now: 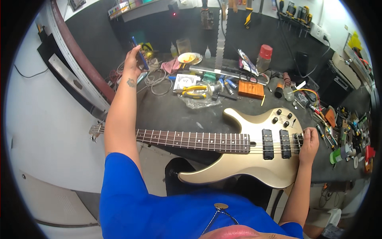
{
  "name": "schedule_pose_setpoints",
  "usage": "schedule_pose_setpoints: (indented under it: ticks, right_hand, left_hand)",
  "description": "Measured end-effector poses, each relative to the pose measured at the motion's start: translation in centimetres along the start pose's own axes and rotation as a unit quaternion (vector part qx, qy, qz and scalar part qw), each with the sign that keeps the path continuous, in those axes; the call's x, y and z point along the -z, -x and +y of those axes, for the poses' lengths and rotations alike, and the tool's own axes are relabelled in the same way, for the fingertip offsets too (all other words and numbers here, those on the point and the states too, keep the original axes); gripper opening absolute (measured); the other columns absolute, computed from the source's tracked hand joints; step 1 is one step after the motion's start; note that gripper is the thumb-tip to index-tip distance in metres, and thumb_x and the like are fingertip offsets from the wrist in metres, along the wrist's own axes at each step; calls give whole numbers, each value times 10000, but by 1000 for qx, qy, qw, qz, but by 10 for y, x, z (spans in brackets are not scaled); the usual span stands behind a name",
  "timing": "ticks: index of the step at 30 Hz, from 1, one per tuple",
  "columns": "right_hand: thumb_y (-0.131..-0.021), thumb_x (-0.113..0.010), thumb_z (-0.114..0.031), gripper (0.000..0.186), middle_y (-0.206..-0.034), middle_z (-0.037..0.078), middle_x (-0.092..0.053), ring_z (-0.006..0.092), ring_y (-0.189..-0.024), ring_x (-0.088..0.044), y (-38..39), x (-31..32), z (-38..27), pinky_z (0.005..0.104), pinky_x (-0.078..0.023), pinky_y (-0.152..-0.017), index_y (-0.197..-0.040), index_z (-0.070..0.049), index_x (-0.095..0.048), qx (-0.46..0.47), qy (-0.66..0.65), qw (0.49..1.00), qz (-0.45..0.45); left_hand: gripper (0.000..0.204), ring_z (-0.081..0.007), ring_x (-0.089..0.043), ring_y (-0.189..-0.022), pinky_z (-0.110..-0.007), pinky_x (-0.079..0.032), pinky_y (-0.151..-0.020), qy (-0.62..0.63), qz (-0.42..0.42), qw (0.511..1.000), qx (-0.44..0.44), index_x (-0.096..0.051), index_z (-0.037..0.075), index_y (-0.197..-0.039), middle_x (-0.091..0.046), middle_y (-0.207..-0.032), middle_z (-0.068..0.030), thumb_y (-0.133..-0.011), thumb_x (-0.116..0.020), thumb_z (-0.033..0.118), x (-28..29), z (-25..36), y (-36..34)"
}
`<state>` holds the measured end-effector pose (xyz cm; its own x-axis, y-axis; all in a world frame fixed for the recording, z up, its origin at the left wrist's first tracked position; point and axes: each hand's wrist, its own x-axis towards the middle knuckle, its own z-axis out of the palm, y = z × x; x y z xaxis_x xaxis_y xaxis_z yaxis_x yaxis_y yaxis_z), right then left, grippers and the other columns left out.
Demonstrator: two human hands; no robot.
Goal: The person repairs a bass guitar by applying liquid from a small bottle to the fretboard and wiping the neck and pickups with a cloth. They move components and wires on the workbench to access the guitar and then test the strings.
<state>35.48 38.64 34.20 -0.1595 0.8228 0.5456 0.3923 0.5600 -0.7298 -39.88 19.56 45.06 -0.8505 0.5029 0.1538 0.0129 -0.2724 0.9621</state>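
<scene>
The bass guitar [254, 164] is best kept steady by the right hand [309, 146], its grip impossible to tell, while the left hand [132, 60] grasps a thin blue object [142, 59].

Gold bass guitar [240, 164]; slim blue object [142, 57]
Bass face up across the workbench's [171, 109] near edge, dark neck [191, 140] passing the near left corner; blue object tilted, held toward the far left corner.

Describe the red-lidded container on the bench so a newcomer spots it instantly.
From the gold-bodied bass guitar touched by the person's right hand, look across the dark workbench to the rectangular orange-brown wooden block. Beyond it, slightly right, stands the clear container; its wide red lid sets it apart from its neighbours.
</scene>
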Motion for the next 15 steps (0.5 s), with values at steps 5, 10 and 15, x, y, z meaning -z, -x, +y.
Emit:
schedule_pose_setpoints:
  ticks: [5, 10, 15]
  right_hand:
    - [-1169, -554, -231, 280, -915, 9, -570, 107, -848, -513, 3, 10, 12, 285, -453, -790, -1001, -17, -617, -7, -35, 999, -8]
    - [-1185, -533, -235, 299, -944, 11, -576, 101, -893, -519, -2, 5, 9, 266, -451, -842, -1003, -10, -608, -5, -74, 997, -32]
    - [-1186, -527, -247, 317, -955, 25, -580, 117, -920, -526, 2, 7, 13, 272, -449, -875, -1009, 3, -608, -11, -61, 997, -36]
  left_hand:
    - [394, -143, -643, -767, -374, -510, -724, -64, 39, 997, -37, -713, 169, -963, -668, -864, 21, -842, -951, 458, 6, 9, 1]
    - [506, -189, -712, -880, -398, -566, -807, -199, 82, 975, -56, -707, 88, -1054, -717, -960, -40, -816, -960, 456, 72, 30, -5]
    - [1001, -421, -736, -1205, -478, -585, -1052, -522, 254, 809, -90, -453, 19, -1512, -727, -1294, -264, -770, -927, 497, 56, 4, 18]
